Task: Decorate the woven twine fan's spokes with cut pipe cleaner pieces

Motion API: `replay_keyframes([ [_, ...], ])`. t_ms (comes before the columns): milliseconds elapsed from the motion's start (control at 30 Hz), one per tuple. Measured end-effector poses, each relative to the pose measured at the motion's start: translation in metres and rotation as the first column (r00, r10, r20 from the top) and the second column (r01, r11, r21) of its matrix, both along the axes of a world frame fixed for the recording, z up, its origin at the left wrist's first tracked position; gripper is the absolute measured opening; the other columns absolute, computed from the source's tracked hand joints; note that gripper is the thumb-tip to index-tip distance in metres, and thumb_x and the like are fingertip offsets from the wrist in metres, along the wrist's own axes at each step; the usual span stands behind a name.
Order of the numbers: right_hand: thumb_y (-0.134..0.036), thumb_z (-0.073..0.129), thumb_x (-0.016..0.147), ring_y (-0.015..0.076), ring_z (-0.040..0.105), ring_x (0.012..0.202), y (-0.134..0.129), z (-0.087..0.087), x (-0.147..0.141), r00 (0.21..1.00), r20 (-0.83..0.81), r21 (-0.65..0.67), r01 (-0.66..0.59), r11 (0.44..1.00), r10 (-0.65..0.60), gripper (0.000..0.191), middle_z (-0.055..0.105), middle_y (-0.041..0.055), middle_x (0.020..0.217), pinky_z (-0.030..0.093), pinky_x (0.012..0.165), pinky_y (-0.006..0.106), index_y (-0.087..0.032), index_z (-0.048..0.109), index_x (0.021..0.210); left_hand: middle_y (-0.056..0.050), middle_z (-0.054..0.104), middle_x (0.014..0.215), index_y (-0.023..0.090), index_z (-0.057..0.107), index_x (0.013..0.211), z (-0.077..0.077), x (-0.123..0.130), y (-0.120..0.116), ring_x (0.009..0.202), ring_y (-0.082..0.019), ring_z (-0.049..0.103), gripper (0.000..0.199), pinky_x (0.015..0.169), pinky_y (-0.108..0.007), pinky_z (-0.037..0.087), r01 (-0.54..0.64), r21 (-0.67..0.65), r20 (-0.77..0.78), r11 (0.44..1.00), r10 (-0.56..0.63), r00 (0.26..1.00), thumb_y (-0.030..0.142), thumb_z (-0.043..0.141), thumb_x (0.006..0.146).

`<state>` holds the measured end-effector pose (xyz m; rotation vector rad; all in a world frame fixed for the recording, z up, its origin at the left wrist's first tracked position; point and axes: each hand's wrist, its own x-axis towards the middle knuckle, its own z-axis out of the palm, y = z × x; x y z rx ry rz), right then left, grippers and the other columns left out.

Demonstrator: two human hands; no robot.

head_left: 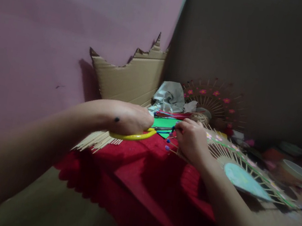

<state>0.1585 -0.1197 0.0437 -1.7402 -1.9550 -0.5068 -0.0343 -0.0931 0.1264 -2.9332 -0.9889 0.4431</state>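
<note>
My left hand (138, 120) is closed on a pair of scissors with yellow handles (132, 137). Their blades (162, 129) point right, toward the fingertips of my right hand (190, 135). My right hand is pinched at the near left edge of a fan made of thin sticks (219, 153), by stick ends with blue and purple tips (167, 147). What lies between those fingertips is too small and hidden to make out. A thin blue piece runs beside the blades. Behind the scissors lies a bright green sheet (163, 123).
A red cloth (134, 176) covers the surface, with a bundle of thin sticks (96, 142) at left. Torn cardboard (130, 78) leans on the wall. Behind are a crumpled plastic bag (169, 97), twine (200, 118) and a flowered stick fan (213, 100). A bowl (297, 172) stands right.
</note>
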Motion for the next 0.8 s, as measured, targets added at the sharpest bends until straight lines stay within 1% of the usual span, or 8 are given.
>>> replay_keyframes([
  [67, -0.012, 0.054, 0.08, 0.0192, 0.06, 0.079, 0.002, -0.001, 0.001, 1.0, 0.012, -0.01, 0.001, 1.0, -0.001, 0.018, 0.07, 0.0072, 0.083, 0.033, 0.073, 0.031, -0.015, 0.07, 0.073, -0.007, 0.064, 0.069, 0.016, 0.067, 0.079, 0.0, 0.004, -0.001, 0.049, -0.013, 0.044, 0.025, 0.05, -0.028, 0.03, 0.005, 0.019, -0.036, 1.0, -0.004, 0.999, 0.023, 0.044, 0.084],
  [167, -0.013, 0.053, 0.081, 0.0187, 0.06, 0.08, 0.004, -0.003, 0.003, 1.0, 0.023, -0.023, -0.001, 1.0, 0.002, 0.019, 0.07, 0.0067, 0.083, 0.033, 0.073, 0.029, -0.016, 0.07, 0.074, -0.009, 0.066, 0.074, 0.017, 0.069, 0.084, -0.004, 0.008, 0.002, 0.054, -0.015, 0.051, 0.027, 0.053, -0.027, 0.034, -0.053, 0.074, -0.031, 0.996, 0.055, 0.998, 0.029, 0.045, 0.085],
  [233, -0.014, 0.053, 0.081, 0.0188, 0.06, 0.08, 0.005, -0.004, 0.003, 0.999, 0.039, -0.036, 0.01, 0.999, -0.009, 0.019, 0.07, 0.0064, 0.084, 0.032, 0.073, 0.029, -0.016, 0.071, 0.075, -0.01, 0.067, 0.074, 0.019, 0.07, 0.083, -0.01, 0.011, 0.005, 0.059, -0.017, 0.055, 0.028, 0.057, -0.027, 0.037, -0.086, 0.124, 0.005, 0.989, 0.086, 0.996, 0.034, 0.047, 0.084],
  [267, -0.015, 0.052, 0.081, 0.0189, 0.06, 0.08, 0.006, -0.005, 0.004, 0.998, 0.051, -0.049, 0.024, 0.999, -0.022, 0.019, 0.07, 0.0063, 0.084, 0.032, 0.073, 0.029, -0.016, 0.071, 0.077, -0.01, 0.067, 0.074, 0.02, 0.071, 0.083, -0.013, 0.012, 0.007, 0.062, -0.018, 0.057, 0.028, 0.059, -0.027, 0.038, -0.084, 0.147, 0.019, 0.986, 0.082, 0.996, 0.036, 0.048, 0.083],
  [400, -0.015, 0.051, 0.082, 0.0192, 0.06, 0.081, 0.008, -0.008, 0.006, 0.992, 0.099, -0.106, 0.093, 0.99, -0.083, 0.021, 0.07, 0.007, 0.086, 0.031, 0.071, 0.029, -0.016, 0.072, 0.081, -0.013, 0.07, 0.083, 0.017, 0.072, 0.089, -0.028, 0.021, 0.007, 0.073, -0.021, 0.061, 0.031, 0.063, -0.029, 0.041, -0.061, 0.218, 0.02, 0.974, 0.058, 0.998, 0.03, 0.043, 0.086],
  [500, -0.015, 0.051, 0.082, 0.0196, 0.06, 0.081, 0.011, -0.012, 0.008, 0.989, 0.113, -0.124, 0.109, 0.986, -0.095, 0.021, 0.07, 0.0077, 0.086, 0.03, 0.069, 0.03, -0.015, 0.071, 0.078, -0.015, 0.071, 0.087, 0.015, 0.072, 0.091, -0.035, 0.026, 0.006, 0.077, -0.023, 0.063, 0.034, 0.064, -0.031, 0.043, -0.043, 0.215, 0.033, 0.976, 0.036, 0.999, 0.023, 0.039, 0.086],
  [633, -0.015, 0.05, 0.083, 0.0202, 0.061, 0.081, 0.014, -0.017, 0.008, 0.987, 0.129, -0.141, 0.117, 0.983, -0.099, 0.021, 0.07, 0.0079, 0.088, 0.03, 0.068, 0.031, -0.015, 0.071, 0.078, -0.015, 0.071, 0.089, 0.015, 0.071, 0.093, -0.045, 0.025, 0.012, 0.08, -0.024, 0.063, 0.034, 0.068, -0.032, 0.044, -0.062, 0.191, 0.072, 0.98, 0.049, 0.996, 0.022, 0.039, 0.087],
  [800, -0.015, 0.05, 0.082, 0.0202, 0.062, 0.083, 0.017, -0.028, 0.006, 0.986, 0.146, -0.182, 0.103, 0.978, -0.076, 0.022, 0.071, 0.0081, 0.088, 0.03, 0.071, 0.031, -0.016, 0.072, 0.08, -0.014, 0.07, 0.094, 0.016, 0.07, 0.095, -0.068, 0.02, 0.021, 0.084, -0.025, 0.063, 0.031, 0.067, -0.031, 0.044, -0.094, 0.155, 0.101, 0.983, 0.079, 0.992, 0.024, 0.041, 0.086],
])
